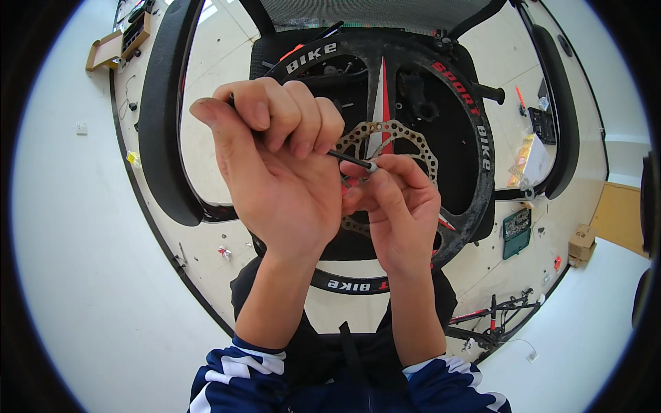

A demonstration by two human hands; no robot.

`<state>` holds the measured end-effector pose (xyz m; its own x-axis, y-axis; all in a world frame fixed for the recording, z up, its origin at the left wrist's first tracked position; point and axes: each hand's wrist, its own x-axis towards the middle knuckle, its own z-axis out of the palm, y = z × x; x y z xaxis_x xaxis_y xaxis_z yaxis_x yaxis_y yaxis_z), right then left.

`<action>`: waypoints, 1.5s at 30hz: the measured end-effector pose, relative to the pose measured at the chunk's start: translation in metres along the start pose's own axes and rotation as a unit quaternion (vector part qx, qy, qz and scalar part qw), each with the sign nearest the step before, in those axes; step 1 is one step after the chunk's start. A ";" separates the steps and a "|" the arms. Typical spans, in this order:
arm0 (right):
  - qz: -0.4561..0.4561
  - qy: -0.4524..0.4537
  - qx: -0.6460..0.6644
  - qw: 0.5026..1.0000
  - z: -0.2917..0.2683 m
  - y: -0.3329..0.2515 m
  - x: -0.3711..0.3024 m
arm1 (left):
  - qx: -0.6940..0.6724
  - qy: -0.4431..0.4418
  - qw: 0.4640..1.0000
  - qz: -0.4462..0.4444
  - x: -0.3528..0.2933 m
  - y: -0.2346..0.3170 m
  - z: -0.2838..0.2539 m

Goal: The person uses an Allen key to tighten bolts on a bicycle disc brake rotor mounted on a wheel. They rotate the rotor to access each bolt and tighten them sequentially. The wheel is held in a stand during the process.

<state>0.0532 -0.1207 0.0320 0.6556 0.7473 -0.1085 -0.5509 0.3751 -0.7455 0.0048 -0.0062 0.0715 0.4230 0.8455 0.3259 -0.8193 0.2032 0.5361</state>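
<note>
Left hand: curled, palm facing up, fingers wrapped round a black rod (350, 159) (hex key, maybe; the fist hides most of it) (279, 165).
Right hand: thumb and forefinger pinched together at the rod's far end, on a small pale grey end piece (372, 167).
Rod work: looks like seating or checking the end piece on the rod tip, my read; bolt, nut or cap, can't tell.
Next at the tip: seems to call for a firm left grip and light right fingertip control, rod and piece kept in line.
Rod position: runs through the left fist, emerges below the little finger, slants down to the right fingertips.
Brake rotor: perforated metal brake rotor (420, 142) behind the right hand, on the wheel.
Wheel: black spoked bicycle wheel (484, 186) lying on a black chair seat (260, 60), below both hands.
Floor: teal case (516, 233) and bicycle frame (492, 323) off right, well apart.
</note>
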 end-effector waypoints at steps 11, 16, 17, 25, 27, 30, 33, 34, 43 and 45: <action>-0.096 -0.022 -0.296 0.950 -0.010 -0.032 -0.002 | 0.012 -0.040 0.998 -0.040 -0.001 -0.005 -0.001; -0.088 -0.011 -0.304 0.949 -0.010 -0.030 0.000 | 0.010 -0.052 0.998 -0.041 -0.001 -0.004 0.001; -0.087 -0.010 -0.309 0.947 -0.010 -0.030 0.000 | 0.009 -0.055 0.998 -0.042 -0.001 -0.004 0.001; -0.087 -0.006 -0.332 0.939 -0.012 -0.033 0.001 | 0.066 -0.084 0.992 -0.073 -0.002 -0.005 0.004; -0.122 -0.013 -0.386 0.914 -0.013 -0.036 0.002 | 0.119 -0.086 0.987 -0.071 -0.005 -0.005 0.008; -0.134 -0.024 -0.407 0.903 -0.014 -0.042 0.002 | 0.172 -0.079 0.979 -0.074 -0.011 -0.011 0.011; -0.099 0.009 -0.328 0.939 -0.017 -0.047 0.002 | 0.113 -0.074 0.988 -0.079 -0.008 -0.016 0.008; -0.083 0.028 -0.289 0.953 -0.019 -0.048 0.002 | 0.098 -0.067 0.990 -0.080 -0.006 -0.016 0.007; -0.080 0.024 -0.333 0.939 -0.045 -0.045 0.019 | 0.255 0.016 0.961 -0.109 0.004 -0.010 -0.014; -0.090 0.017 -0.368 0.925 -0.048 -0.044 0.021 | 0.357 -0.018 0.927 -0.109 0.008 -0.005 -0.027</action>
<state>0.1164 -0.1479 0.0313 0.7249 0.6871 0.0500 0.0615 0.0078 -0.9981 0.0022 0.0124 0.0505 0.5727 0.8024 0.1677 -0.2523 -0.0221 0.9674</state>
